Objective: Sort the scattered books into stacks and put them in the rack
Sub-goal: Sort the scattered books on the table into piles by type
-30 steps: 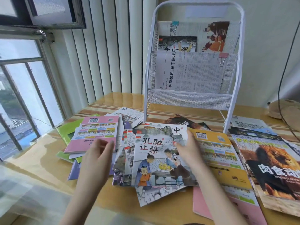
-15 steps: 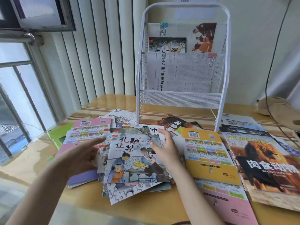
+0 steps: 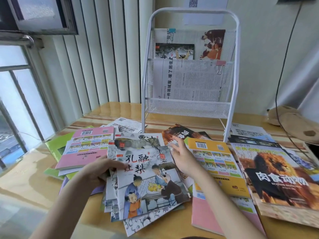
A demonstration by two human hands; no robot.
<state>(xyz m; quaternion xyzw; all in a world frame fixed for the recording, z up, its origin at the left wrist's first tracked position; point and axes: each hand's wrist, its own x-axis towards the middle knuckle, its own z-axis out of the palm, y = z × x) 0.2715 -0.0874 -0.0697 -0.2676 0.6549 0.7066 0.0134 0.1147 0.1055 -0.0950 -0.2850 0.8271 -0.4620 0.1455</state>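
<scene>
I'm at a glossy yellow wooden table [image 3: 110,109] with striped inlay near its back edge, daylight glaring off its surface. To my left is a window [image 3: 15,94] with grey metal frames, one pane swung open above. White vertical blinds [image 3: 96,52] hang behind it. The wall [image 3: 259,57] ahead is plain cream, with a sheet of paper [image 3: 205,9] stuck on it. A black cable [image 3: 283,69] hangs down at the right, over a brown plush toy [image 3: 293,121]

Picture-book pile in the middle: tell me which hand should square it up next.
Left. The left hand already grips the picture-book pile at its left edge; the right hand hovers open above its right side.
</scene>
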